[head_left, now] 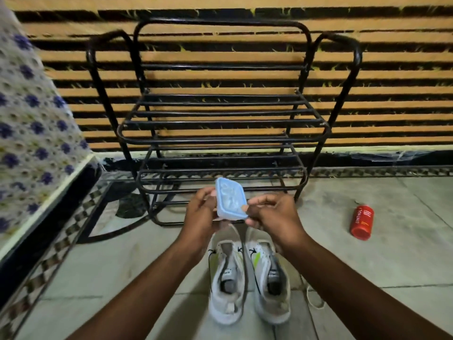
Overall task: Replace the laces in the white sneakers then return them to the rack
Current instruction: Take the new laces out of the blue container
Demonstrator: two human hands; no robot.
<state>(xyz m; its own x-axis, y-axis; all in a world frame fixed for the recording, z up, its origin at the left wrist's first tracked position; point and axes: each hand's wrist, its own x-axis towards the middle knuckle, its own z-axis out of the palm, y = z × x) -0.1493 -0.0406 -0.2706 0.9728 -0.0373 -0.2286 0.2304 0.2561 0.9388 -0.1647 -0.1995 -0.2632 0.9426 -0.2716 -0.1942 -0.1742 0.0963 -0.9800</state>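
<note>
Two sneakers [226, 285] on tile floor [367, 266] | rack [220, 123] by striped wall [392, 77] | left hand [201, 212], right hand [274, 214] grip blue box [230, 202]

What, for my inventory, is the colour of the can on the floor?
Red with white lettering; the head view shows the can best.

- The blue-lidded box [230, 201] shows only a pale blur through its lid; what lies inside I cannot tell.
- The left hand [199, 212] holds the box's left side, with its fingertips hidden behind it; the right hand [274, 217] pinches the near corner and covers it.
- The toes of the white sneakers [226, 290] vanish behind both hands.
- A loose lace [315, 300] on the floor runs under the right forearm.
- The lettering on the red can [362, 222] is too small to read.
- The patterned cloth [31, 119] is cut off by the left edge.
</note>
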